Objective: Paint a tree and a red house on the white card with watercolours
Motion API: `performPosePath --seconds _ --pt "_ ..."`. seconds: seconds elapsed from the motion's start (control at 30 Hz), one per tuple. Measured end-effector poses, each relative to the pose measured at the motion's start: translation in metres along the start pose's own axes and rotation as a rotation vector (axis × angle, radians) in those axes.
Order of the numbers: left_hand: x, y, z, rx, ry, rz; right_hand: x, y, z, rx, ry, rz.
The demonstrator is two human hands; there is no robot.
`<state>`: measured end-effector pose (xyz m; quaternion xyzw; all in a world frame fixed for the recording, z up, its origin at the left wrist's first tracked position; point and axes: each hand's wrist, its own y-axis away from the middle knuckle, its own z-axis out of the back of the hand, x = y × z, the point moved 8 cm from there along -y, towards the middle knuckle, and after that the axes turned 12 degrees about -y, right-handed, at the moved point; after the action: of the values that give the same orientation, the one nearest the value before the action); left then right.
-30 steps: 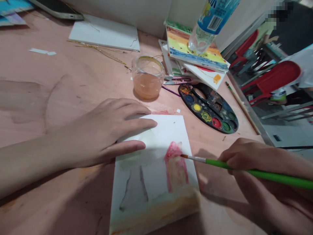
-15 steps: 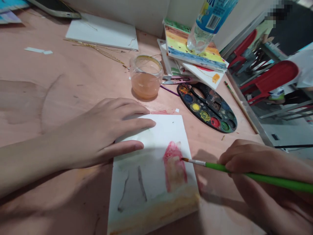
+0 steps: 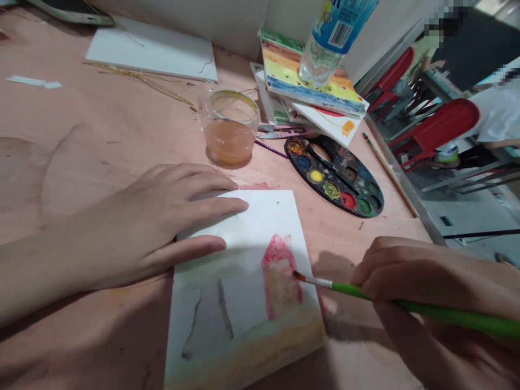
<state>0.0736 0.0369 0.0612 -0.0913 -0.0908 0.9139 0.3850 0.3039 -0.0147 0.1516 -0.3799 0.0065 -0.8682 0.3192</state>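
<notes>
Working the brush (image 3: 349,289) with my right grip (image 3: 430,279), pinched narrow round its green handle, I judge the outlining step is in hand: the tip sits at the right edge of the red shape (image 3: 280,252). From this end I can't gauge its pressure. The canvas (image 3: 247,271) lies on the surface (image 3: 101,135) between both grips, with my left grip (image 3: 182,208) spread across its upper left, holding nothing. Another stroke would call for a light drag along that edge, canvas held steady. Beyond sit the jar (image 3: 229,138) of cloudy water and the palette (image 3: 337,168), should the bristles need wetting or colour.
</notes>
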Motion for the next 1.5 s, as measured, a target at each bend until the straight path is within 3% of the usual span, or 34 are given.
performPosePath --seconds 0.27,0.47,0.6,0.77,0.87,1.0,1.17,1.27,1.5 --pt "0.002 0.002 -0.001 0.003 0.006 0.015 0.01 -0.018 -0.002 -0.032 0.047 -0.005" --pt "0.002 0.001 -0.002 0.012 0.016 0.026 0.011 -0.009 0.001 0.031 0.001 0.063" --pt "0.001 0.002 -0.002 -0.002 -0.012 -0.004 0.011 -0.004 0.003 -0.035 -0.013 0.083" --pt "0.0 0.002 -0.002 0.012 -0.018 0.0 0.005 0.002 0.001 0.091 -0.064 0.052" --pt "0.0 0.002 -0.001 0.003 0.004 0.013 0.001 0.007 0.007 0.067 -0.159 0.049" --pt "0.0 0.002 -0.001 -0.001 0.004 0.029 -0.004 0.012 -0.002 0.19 -0.159 0.002" --pt "-0.003 0.002 0.001 0.037 -0.009 0.061 -0.006 0.011 0.001 0.06 -0.237 -0.002" --pt "-0.002 0.002 0.001 0.045 -0.001 0.083 -0.005 0.012 -0.004 0.138 -0.207 0.019" --pt "0.002 0.002 -0.002 0.038 0.01 0.08 -0.005 0.013 0.001 0.154 -0.206 0.019"
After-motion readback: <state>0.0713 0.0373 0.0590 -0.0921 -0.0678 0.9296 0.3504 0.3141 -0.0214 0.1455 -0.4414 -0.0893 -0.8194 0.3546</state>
